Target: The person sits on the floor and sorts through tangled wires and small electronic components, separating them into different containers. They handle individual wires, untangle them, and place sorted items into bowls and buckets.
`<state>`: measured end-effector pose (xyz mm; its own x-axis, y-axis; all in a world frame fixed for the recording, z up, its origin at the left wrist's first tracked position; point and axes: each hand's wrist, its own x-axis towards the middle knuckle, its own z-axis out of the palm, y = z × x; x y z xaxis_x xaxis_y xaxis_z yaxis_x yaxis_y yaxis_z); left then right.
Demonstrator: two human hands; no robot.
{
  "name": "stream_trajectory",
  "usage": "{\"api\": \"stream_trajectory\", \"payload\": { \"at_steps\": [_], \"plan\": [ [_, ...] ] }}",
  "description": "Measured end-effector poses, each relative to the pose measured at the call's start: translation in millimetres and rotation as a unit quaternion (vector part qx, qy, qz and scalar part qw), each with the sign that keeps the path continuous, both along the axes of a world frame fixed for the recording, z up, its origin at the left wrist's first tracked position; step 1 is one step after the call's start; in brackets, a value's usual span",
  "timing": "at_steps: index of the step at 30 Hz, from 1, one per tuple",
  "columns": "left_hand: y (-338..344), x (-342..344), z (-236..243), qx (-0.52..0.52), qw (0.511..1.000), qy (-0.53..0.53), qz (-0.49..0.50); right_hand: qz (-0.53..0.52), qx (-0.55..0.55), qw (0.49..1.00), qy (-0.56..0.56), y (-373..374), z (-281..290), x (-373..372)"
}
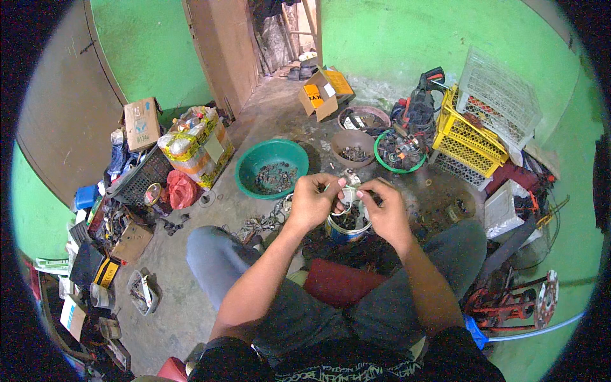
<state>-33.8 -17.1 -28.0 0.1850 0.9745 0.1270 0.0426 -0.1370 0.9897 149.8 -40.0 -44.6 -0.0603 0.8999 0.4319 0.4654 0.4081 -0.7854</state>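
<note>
black printed cloth shirt [356, 364] lies nearest, beyond which left hand [315, 202] and right hand [386, 207], fingers pinched nearly closed, hold a small thin whitish piece [349, 195] over a round white-and-blue bucket [347, 236], apparently to steady it between them.

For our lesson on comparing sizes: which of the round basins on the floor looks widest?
The green basin, furthest left, beyond the left hand. The brown basin, pink-rimmed basin and green-rimmed one to its right look narrower.
</note>
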Motion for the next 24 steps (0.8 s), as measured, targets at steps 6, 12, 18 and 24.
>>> {"api": "stream_trajectory", "payload": {
  "at_steps": [6, 12, 18, 24],
  "plan": [
    [-4.1, 4.4, 1.2, 0.017, 0.999, 0.007, 0.047, 0.073, -0.141, 0.963, 0.216, 7.7, -22.3, -10.3],
    [-0.9, 1.7, -2.6, 0.056, 0.995, 0.055, 0.059, 0.065, -0.148, 0.956, 0.245, 5.0, -18.3, -9.8],
    [-1.2, 7.1, -8.8, 0.058, 0.994, 0.055, 0.077, 0.106, -0.229, 0.898, 0.360, -1.4, -11.0, -8.7],
    [-5.5, 12.4, -12.5, 0.224, 0.958, 0.103, 0.145, 0.129, -0.276, 0.857, 0.414, -4.2, -5.7, -5.5]
  ]
}}
